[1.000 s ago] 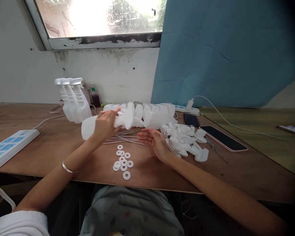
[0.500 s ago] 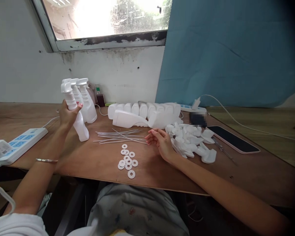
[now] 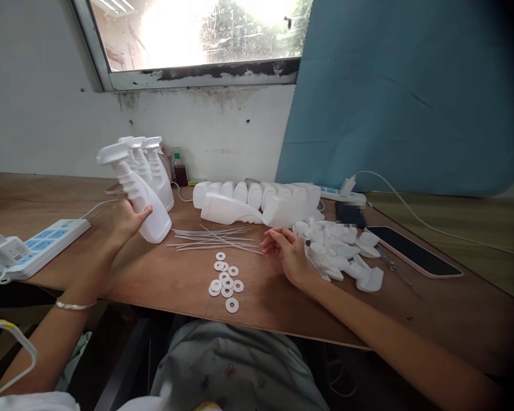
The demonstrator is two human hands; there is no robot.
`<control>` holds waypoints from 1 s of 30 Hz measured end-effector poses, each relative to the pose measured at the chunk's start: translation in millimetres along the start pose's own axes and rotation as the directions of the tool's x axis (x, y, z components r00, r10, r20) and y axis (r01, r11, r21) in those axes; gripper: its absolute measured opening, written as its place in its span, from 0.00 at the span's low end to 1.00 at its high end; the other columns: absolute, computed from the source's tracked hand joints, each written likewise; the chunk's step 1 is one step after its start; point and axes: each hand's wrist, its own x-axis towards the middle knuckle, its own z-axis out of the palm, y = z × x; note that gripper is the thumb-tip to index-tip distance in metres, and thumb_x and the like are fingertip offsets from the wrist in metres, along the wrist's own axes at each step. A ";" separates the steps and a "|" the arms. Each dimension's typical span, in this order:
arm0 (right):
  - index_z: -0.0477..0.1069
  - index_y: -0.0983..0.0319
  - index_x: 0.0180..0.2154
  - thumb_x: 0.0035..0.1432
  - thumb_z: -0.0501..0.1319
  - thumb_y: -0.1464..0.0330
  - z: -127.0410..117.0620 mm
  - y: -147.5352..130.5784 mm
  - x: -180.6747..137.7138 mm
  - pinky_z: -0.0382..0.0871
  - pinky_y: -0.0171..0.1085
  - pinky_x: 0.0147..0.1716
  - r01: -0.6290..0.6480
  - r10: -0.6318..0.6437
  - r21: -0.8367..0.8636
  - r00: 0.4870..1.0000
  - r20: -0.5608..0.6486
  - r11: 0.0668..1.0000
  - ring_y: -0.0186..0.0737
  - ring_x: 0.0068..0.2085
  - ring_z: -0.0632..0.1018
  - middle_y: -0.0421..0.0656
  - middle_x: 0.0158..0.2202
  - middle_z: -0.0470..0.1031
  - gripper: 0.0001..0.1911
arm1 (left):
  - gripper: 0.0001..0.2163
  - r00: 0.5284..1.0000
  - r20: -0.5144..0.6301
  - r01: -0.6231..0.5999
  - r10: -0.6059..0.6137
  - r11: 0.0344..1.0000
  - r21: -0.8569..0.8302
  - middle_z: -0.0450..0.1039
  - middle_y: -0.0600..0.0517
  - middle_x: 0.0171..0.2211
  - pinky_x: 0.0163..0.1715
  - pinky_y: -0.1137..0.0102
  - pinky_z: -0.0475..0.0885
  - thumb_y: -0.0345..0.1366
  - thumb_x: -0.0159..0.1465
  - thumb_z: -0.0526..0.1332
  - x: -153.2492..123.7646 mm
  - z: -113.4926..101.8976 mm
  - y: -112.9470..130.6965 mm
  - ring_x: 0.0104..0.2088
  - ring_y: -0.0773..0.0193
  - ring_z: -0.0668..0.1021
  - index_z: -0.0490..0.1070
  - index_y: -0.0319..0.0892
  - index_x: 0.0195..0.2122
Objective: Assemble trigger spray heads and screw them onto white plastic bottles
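Observation:
My left hand grips a white spray bottle with its trigger head on, standing tilted on the wooden table beside the other finished spray bottles. My right hand rests on the table with fingers loosely curled, holding nothing. It lies between a bundle of thin white tubes and a pile of white trigger heads. Several white washers lie in front of the tubes.
A row of white bottles without heads lies on its side behind the tubes. A power strip sits at the left edge, a phone and a cable at the right. A wall, a window and a blue sheet stand behind.
My left hand carried the assembled bottle from the table's middle to the left and set it beside the finished ones. My right hand stayed near the trigger heads.

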 end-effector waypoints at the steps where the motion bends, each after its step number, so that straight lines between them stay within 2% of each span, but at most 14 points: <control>1: 0.67 0.63 0.27 0.48 0.59 0.60 0.1 -0.5 -0.1 0.66 0.32 0.20 0.000 0.000 -0.005 1.000 -0.001 1.000 0.32 0.20 0.71 0.40 0.20 0.72 0.12 | 0.21 1.000 -0.012 -0.029 0.029 1.000 -0.004 0.71 0.43 0.32 0.29 0.63 0.66 0.45 0.49 0.61 5.0 8.8 3.2 0.32 0.49 0.74 0.61 0.36 0.38; 3: 0.67 0.63 0.27 0.49 0.59 0.60 0.5 -1.4 -0.4 0.65 0.31 0.19 0.006 -0.006 -0.016 1.000 0.000 1.000 0.32 0.20 0.71 0.40 0.20 0.72 0.11 | 0.21 0.992 -0.060 -0.114 0.113 0.993 -0.006 0.70 0.40 0.35 0.33 0.60 0.66 0.42 0.51 0.59 14.8 29.7 8.6 0.36 0.47 0.73 0.59 0.33 0.41; 5: 0.68 0.63 0.26 0.49 0.59 0.61 0.9 -2.1 -1.0 0.65 0.31 0.19 0.015 -0.015 -0.032 1.000 0.008 0.999 0.31 0.19 0.71 0.39 0.20 0.72 0.11 | 0.19 0.981 -0.086 -0.174 0.173 0.985 -0.004 0.68 0.38 0.39 0.42 0.56 0.62 0.40 0.52 0.57 23.0 50.7 13.1 0.43 0.46 0.70 0.59 0.31 0.41; 7: 0.68 0.63 0.27 0.50 0.58 0.61 0.9 -2.2 -1.6 0.64 0.31 0.19 0.024 -0.023 -0.047 1.000 0.018 0.999 0.31 0.19 0.70 0.39 0.20 0.72 0.11 | 0.20 0.974 -0.128 -0.190 0.188 0.982 0.000 0.62 0.35 0.45 0.48 0.54 0.56 0.40 0.52 0.58 28.8 68.6 17.6 0.50 0.43 0.63 0.59 0.31 0.41; 11: 0.68 0.62 0.27 0.50 0.58 0.60 0.0 -1.2 -2.3 0.64 0.31 0.19 0.036 -0.034 -0.064 0.999 0.033 0.997 0.31 0.19 0.70 0.39 0.20 0.71 0.11 | 0.24 0.932 -0.303 -0.211 0.198 0.978 -0.011 0.51 0.33 0.54 0.53 0.51 0.48 0.41 0.51 0.60 35.6 93.6 24.0 0.57 0.43 0.51 0.59 0.31 0.45; 13: 0.68 0.62 0.27 0.50 0.58 0.60 -0.4 -0.8 -2.7 0.64 0.31 0.19 0.036 -0.033 -0.068 0.999 0.041 0.997 0.31 0.19 0.70 0.39 0.20 0.71 0.12 | 0.27 0.917 -0.347 -0.224 0.196 0.974 -0.042 0.47 0.32 0.57 0.53 0.47 0.43 0.43 0.51 0.60 38.3 103.5 22.5 0.59 0.42 0.46 0.58 0.31 0.47; 16: 0.68 0.62 0.27 0.51 0.58 0.60 -0.3 -0.9 -3.5 0.63 0.31 0.18 0.054 -0.049 -0.090 0.997 0.060 0.994 0.31 0.19 0.70 0.39 0.20 0.71 0.12 | 0.34 0.928 -0.333 -0.220 0.169 0.968 -0.121 0.39 0.29 0.59 0.47 0.39 0.39 0.51 0.52 0.56 42.5 118.0 13.0 0.59 0.37 0.40 0.54 0.27 0.51; 20: 0.68 0.62 0.27 0.51 0.58 0.60 0.3 -1.4 -4.5 0.63 0.31 0.19 0.082 -0.072 -0.120 0.994 0.086 0.989 0.31 0.19 0.70 0.39 0.20 0.71 0.12 | 0.43 0.931 -0.322 -0.246 0.169 0.945 -0.215 0.32 0.26 0.59 0.36 0.38 0.45 0.61 0.51 0.46 46.7 135.0 -0.7 0.56 0.32 0.33 0.50 0.23 0.54; 23: 0.68 0.62 0.27 0.52 0.58 0.61 0.3 -1.5 -4.7 0.63 0.31 0.18 0.086 -0.076 -0.120 0.993 0.085 0.989 0.31 0.19 0.70 0.39 0.20 0.71 0.11 | 0.45 0.921 -0.356 -0.265 0.159 0.925 -0.273 0.31 0.26 0.59 0.31 0.40 0.50 0.63 0.50 0.41 48.9 143.0 -2.3 0.53 0.35 0.24 0.52 0.22 0.54; 26: 0.68 0.63 0.27 0.52 0.58 0.61 -0.1 -1.6 -4.9 0.63 0.31 0.18 0.085 -0.076 -0.117 0.994 0.084 0.989 0.31 0.19 0.70 0.39 0.20 0.71 0.11 | 0.46 0.928 -0.356 -0.243 0.112 0.904 -0.350 0.28 0.25 0.59 0.32 0.40 0.50 0.63 0.48 0.44 50.7 146.2 2.4 0.52 0.36 0.23 0.54 0.21 0.53; 30: 0.68 0.63 0.27 0.52 0.58 0.62 -0.3 -1.9 -5.2 0.63 0.31 0.18 0.086 -0.075 -0.122 0.993 0.086 0.989 0.31 0.19 0.70 0.39 0.20 0.71 0.10 | 0.47 0.969 -0.245 -0.112 0.023 0.927 -0.359 0.24 0.24 0.58 0.35 0.40 0.50 0.63 0.48 0.45 49.4 142.3 13.9 0.53 0.35 0.24 0.54 0.18 0.53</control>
